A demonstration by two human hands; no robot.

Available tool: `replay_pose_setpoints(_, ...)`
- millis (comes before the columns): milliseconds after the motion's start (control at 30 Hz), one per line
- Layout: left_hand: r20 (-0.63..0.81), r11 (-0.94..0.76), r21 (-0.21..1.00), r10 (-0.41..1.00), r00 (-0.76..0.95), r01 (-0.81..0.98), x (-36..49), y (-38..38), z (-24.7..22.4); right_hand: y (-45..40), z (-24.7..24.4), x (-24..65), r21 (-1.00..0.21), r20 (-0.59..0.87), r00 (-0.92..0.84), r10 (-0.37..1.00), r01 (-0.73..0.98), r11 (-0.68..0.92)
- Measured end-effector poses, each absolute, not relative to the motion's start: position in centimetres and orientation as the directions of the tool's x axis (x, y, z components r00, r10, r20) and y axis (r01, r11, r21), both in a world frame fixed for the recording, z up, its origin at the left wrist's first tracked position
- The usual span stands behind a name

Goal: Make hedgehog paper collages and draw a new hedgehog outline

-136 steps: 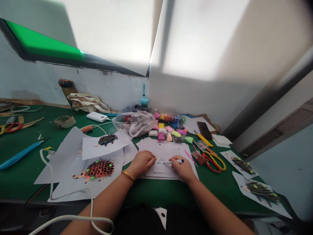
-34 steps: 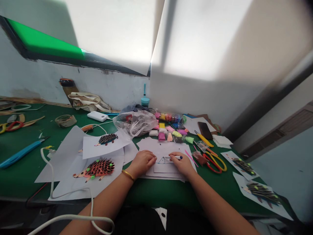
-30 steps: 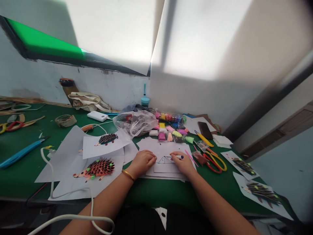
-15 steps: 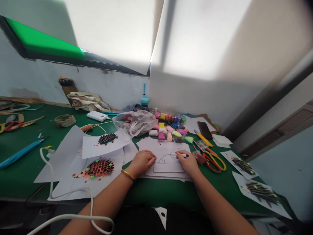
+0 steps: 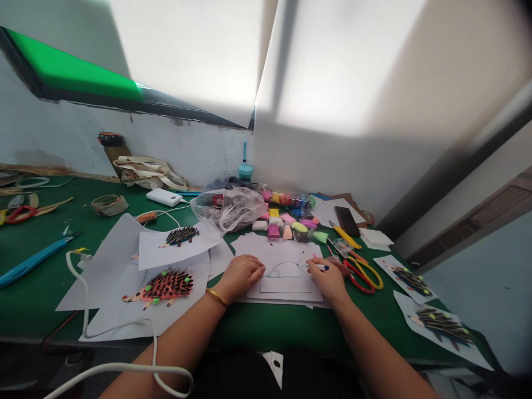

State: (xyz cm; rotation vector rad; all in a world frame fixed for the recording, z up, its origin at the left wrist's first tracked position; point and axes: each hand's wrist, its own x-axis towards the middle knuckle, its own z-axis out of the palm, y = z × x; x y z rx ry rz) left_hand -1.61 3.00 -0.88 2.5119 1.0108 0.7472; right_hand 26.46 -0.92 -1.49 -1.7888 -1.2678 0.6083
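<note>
Pen [image 5: 320, 266] crosswise, tip leftward.

A green table [image 5: 253, 327] spans the view. Along its left part lie a blue tool [image 5: 35, 263] with a pointed tip, red-handled scissors [image 5: 21, 214], a roll of tape [image 5: 110, 205] and a white power bank [image 5: 164, 197], with overlapping loose papers [image 5: 106, 260] nearer the front. At the middle is a paper stack [image 5: 286, 252]; behind it sit a clear plastic bag [image 5: 228, 210] and small colourful packets [image 5: 274, 231]. To the right are red-and-yellow scissors [image 5: 369, 271] and two hedgehog cards [image 5: 443, 327].
</note>
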Motion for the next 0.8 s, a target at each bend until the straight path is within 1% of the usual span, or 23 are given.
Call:
replay_pose_setpoints(267, 0.352, -0.693, 0.48, 0.713, 0.606, 0.537, -1.6, 3.2, -1.1, -2.2, -0.8, 26.9, -0.821, 0.091, 0.362, 0.928, 0.555, -0.136)
replay_pose_setpoints(600, 0.341, -0.688, 0.483, 0.718, 0.607, 0.541, -1.6, 3.1, -1.0, -3.1, -0.8, 27.3, -0.784, 0.029, 0.366, 0.93, 0.585, -0.206)
replay_pose_setpoints(800, 0.346, -0.69, 0.482, 0.716, 0.607, 0.54, -1.6, 3.1, -1.0, -3.5, -0.5, 26.9, -0.798, 0.015, 0.345, 0.939, 0.57, -0.197)
